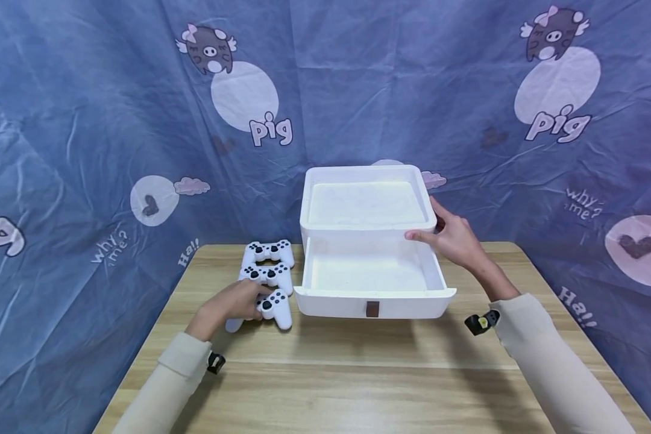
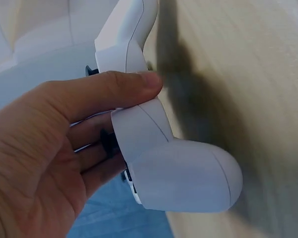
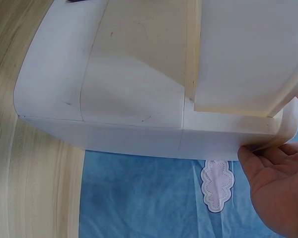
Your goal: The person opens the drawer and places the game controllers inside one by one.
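Note:
On the left of the table, my left hand [image 1: 242,299] pinches the nearest white game controller [image 1: 278,308] across its middle. The left wrist view shows the thumb on one side of this controller [image 2: 184,173] and the fingers by its black sticks. Two more white game controllers, one in the middle [image 1: 283,278] and one at the back [image 1: 286,253], lie just behind it. My right hand [image 1: 456,240] grips the right side of a white drawer box [image 1: 369,231], its thumb along the front edge. The box's drawer [image 1: 331,307] is pulled out, and nothing shows inside it.
Wooden table [image 1: 331,392] carries the box and the controllers. A blue printed cloth [image 1: 369,90] hangs behind and along both sides. The pulled-out drawer, with its brown tab [image 1: 372,309], juts toward the front, close to the controllers' right.

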The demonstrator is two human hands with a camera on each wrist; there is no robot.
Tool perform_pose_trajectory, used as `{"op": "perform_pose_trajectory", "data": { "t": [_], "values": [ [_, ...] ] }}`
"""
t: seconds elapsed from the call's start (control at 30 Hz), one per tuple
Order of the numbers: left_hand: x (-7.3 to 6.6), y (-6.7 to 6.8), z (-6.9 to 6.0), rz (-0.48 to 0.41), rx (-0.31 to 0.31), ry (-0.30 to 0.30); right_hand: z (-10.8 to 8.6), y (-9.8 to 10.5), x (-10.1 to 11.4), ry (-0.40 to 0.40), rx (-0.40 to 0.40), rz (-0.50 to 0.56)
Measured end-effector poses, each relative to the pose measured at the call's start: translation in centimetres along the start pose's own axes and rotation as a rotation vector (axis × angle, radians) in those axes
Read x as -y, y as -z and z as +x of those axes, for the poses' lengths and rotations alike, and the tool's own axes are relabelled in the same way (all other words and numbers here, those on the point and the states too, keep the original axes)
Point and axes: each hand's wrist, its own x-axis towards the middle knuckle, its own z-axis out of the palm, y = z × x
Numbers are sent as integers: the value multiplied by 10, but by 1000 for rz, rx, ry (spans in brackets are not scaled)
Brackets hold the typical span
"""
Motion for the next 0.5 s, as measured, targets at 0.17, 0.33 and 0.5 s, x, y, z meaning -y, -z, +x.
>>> {"op": "perform_pose_trajectory", "data": {
  "t": [0.17,0.33,0.5],
  "values": [
    [-3,15,-2,-21,2,-21,0,0,0,-2,4,-2],
    [-9,35,-3,-52,0,-34,0,0,1,0,3,-5],
    [-16,54,-3,-39,-15,-65,0,1,1,6,3,-3]
  ]
}}
